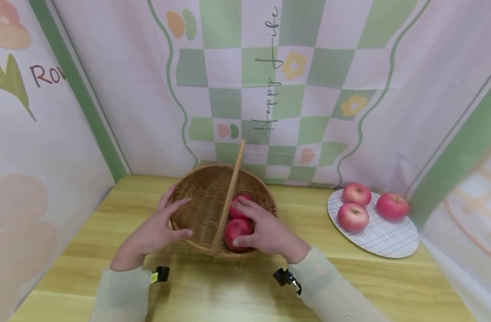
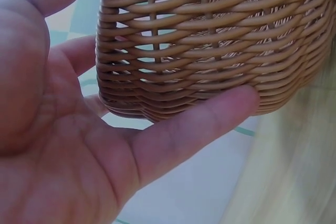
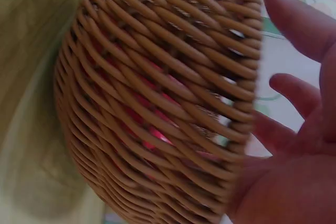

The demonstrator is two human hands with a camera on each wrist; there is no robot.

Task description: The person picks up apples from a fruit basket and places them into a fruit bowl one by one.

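The wicker basket (image 1: 202, 197) stands on the wooden table (image 1: 309, 277), near its rear edge and in front of the patterned cloth (image 1: 293, 103). The basket's wrapped handle (image 1: 232, 192) arches over the opening from front to rear. Two red apples lie inside, right of the handle: the front apple (image 1: 236, 230) sits close to the near wall, and the rear apple (image 1: 234, 213) is directly behind it, partly covered by fingers. The right hand (image 1: 267, 230) is set wide over the basket's right side, fingers extended above the rear apple and thumb at the front apple; contact with either fruit cannot be confirmed from these angles. The left hand (image 1: 156, 230) is also spread wide, positioned at the left rim with thumb and fingers apart. Each forearm has a pale sleeve, the left sleeve (image 1: 122, 293) and the right sleeve (image 1: 334, 284). Well apart from the basket, at the table's right side, lies an oval checked plate (image 1: 386, 243). It carries three apples: a rear-left apple (image 1: 356, 195), a front-left apple (image 1: 352, 217) and a right-hand apple (image 1: 392, 206).
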